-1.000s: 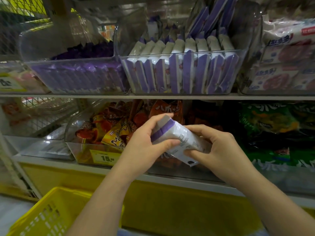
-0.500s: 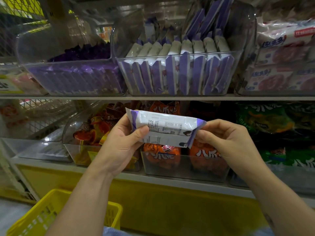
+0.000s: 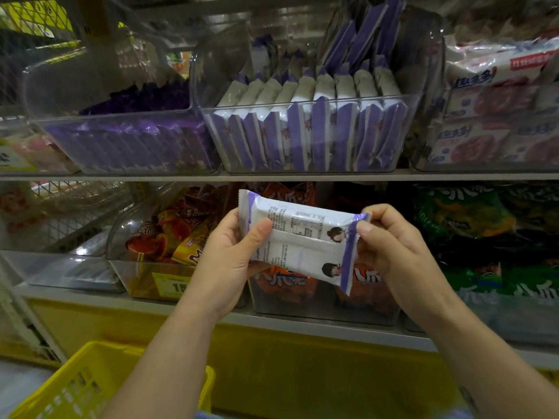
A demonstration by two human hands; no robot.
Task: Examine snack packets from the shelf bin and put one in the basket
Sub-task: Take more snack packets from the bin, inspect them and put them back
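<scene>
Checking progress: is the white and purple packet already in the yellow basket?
No, the left hand and right hand hold the packet up in the air, clear of the basket.

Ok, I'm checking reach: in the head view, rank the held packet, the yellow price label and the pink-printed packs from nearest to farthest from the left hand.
1. The held packet: gripped by the left hand at its left end.
2. The yellow price label: just lower left of the hand.
3. The pink-printed packs: up at the far right.
</scene>
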